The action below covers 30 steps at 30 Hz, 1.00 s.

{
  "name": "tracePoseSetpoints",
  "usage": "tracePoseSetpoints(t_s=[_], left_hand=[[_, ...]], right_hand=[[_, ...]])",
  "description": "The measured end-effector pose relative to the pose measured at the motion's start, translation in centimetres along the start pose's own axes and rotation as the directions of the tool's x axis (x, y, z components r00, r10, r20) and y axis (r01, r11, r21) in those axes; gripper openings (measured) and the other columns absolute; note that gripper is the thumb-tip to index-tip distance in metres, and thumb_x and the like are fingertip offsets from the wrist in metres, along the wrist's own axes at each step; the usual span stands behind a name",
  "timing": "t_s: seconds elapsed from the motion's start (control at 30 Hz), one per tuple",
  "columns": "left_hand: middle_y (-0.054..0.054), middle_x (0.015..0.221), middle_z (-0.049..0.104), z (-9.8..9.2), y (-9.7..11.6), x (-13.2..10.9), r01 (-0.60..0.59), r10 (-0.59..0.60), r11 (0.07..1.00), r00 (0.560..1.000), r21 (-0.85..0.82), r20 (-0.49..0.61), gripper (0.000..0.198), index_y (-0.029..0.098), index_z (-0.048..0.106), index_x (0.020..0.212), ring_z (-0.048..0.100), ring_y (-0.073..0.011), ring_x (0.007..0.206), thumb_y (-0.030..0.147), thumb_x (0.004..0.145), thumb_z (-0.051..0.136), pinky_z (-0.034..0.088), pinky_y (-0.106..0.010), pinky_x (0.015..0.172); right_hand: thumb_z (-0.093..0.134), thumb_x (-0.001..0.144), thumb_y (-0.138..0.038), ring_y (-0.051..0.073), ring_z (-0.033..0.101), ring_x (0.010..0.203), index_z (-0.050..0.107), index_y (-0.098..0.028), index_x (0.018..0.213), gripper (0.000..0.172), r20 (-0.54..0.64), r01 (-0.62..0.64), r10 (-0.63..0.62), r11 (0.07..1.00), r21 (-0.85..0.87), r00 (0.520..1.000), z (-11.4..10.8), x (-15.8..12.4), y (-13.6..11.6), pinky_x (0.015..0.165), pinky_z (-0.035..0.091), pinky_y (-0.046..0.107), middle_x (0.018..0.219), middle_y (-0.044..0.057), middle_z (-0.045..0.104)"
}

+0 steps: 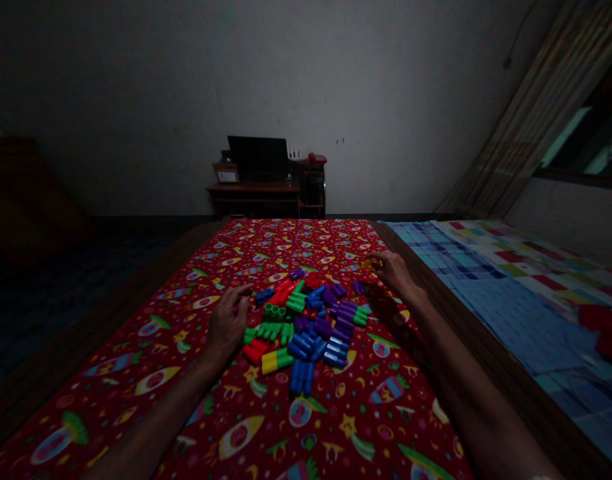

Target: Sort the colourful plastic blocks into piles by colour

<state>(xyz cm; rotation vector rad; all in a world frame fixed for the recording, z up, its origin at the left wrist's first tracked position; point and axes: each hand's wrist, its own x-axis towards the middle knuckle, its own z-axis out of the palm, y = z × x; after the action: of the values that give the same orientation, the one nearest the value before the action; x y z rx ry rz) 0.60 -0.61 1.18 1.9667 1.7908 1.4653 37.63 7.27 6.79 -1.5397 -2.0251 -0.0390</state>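
A loose pile of plastic building blocks [305,340], shaped like joined tubes, lies on a red patterned cloth. Green pieces [270,331] and red pieces [256,351] are on its left side, blue ones [301,377] at the front, purple ones [342,313] to the right. One yellow and green block [277,361] lies at the front left. Beside the pile's left edge, my left hand [229,319] rests with its fingers apart, holding nothing. Beyond the pile at the right, my right hand [389,269] pinches a small yellow block [372,264], partly hidden by the fingers.
The red cloth [186,393] has a rocket and star print. A brown border [416,267] runs along its side, with blue checked bedding [451,287] to the right. A desk [253,189] with a black monitor [259,157] stands against the far wall.
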Motion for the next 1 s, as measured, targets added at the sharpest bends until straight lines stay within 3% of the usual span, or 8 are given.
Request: tracePoseSetpoints(t_s=[0.17,0.33,0.4,0.6,0.7,0.8,0.9,1.0], left_hand=[[-0.01,0.105,0.067,0.4,-2.5,0.1,0.142,-0.142,0.99,0.989,0.01,0.038,0.036,0.018,0.061,0.107,0.064,-0.0244,0.093,0.034,0.083,0.04,0.053,-0.039,0.085],[-0.009,0.102,0.067,0.3,-2.3,0.2,0.133,-0.137,0.989,0.988,0.058,0.074,0.036,0.018,0.066,0.098,0.063,-0.0241,0.096,0.034,0.08,0.039,0.05,-0.039,0.089],[-0.01,0.101,0.067,0.2,-2.0,0.3,0.136,-0.141,0.988,0.987,0.067,0.078,0.037,0.018,0.067,0.097,0.063,-0.0245,0.096,0.034,0.08,0.037,0.05,-0.039,0.09],[-0.01,0.102,0.067,0.2,-1.9,0.2,0.127,-0.131,0.99,0.988,0.062,0.082,0.038,0.017,0.067,0.097,0.062,-0.0251,0.096,0.034,0.081,0.037,0.05,-0.04,0.091],[-0.009,0.101,0.067,0.3,-2.1,0.3,0.121,-0.124,0.992,0.989,0.046,0.078,0.037,0.018,0.066,0.097,0.062,-0.0244,0.095,0.033,0.081,0.037,0.05,-0.041,0.091],[-0.01,0.102,0.066,0.5,-2.2,0.4,0.133,-0.135,0.991,0.988,0.033,0.077,0.037,0.017,0.066,0.098,0.062,-0.0238,0.095,0.031,0.081,0.037,0.05,-0.04,0.09],[-0.01,0.104,0.066,0.8,-2.3,0.6,0.13,-0.132,0.991,0.988,0.025,0.084,0.037,0.017,0.066,0.1,0.062,-0.0237,0.096,0.031,0.082,0.037,0.05,-0.04,0.092],[-0.01,0.105,0.067,1.0,-2.4,0.7,0.119,-0.12,0.993,0.99,0.023,0.067,0.036,0.017,0.066,0.101,0.062,-0.0239,0.1,0.029,0.082,0.037,0.048,-0.041,0.095]], right_hand=[[0.052,0.073,-0.003,0.021,0.065,0.09,0.074,-0.018,0.093,0.033,-0.019,0.012,-0.012,1.0,-0.014,1.0,1.2,-0.7,3.3,0.082,0.048,0.031,0.098,0.01,0.072],[0.057,0.065,-0.002,0.021,0.067,0.086,0.076,-0.017,0.085,0.032,0.172,-0.067,0.084,0.993,-0.101,0.982,0.7,-0.8,4.5,0.079,0.048,0.027,0.093,0.01,0.074],[0.056,0.065,-0.002,0.022,0.067,0.083,0.077,-0.017,0.084,0.032,0.166,-0.093,0.118,0.984,-0.15,0.979,0.0,-0.7,4.3,0.077,0.048,0.028,0.089,0.01,0.074],[0.047,0.079,-0.011,0.019,0.066,0.075,0.074,-0.017,0.101,0.035,0.074,-0.053,0.046,0.995,0.088,0.996,1.4,-0.9,0.1,0.076,0.047,0.029,0.084,0.008,0.073],[0.042,0.091,-0.029,0.019,0.064,0.089,0.067,-0.017,0.115,0.037,0.084,0.041,-0.069,0.954,0.296,0.994,4.4,-1.6,-2.1,0.083,0.048,0.031,0.1,0.009,0.071],[0.033,0.095,-0.043,0.021,0.061,0.1,0.066,-0.017,0.11,0.045,0.121,0.035,-0.091,0.915,0.401,0.988,7.0,-2.4,-3.5,0.092,0.045,0.035,0.105,0.01,0.069],[0.022,0.096,-0.052,0.022,0.058,0.111,0.064,-0.019,0.114,0.057,0.179,-0.041,-0.06,0.856,0.515,0.982,8.3,-3.3,-5.1,0.099,0.042,0.039,0.116,0.01,0.066],[0.021,0.095,-0.059,0.022,0.051,0.124,0.058,-0.023,0.126,0.061,0.216,-0.021,-0.155,0.766,0.643,0.964,8.8,-3.6,-7.5,0.107,0.036,0.04,0.13,0.006,0.06]])
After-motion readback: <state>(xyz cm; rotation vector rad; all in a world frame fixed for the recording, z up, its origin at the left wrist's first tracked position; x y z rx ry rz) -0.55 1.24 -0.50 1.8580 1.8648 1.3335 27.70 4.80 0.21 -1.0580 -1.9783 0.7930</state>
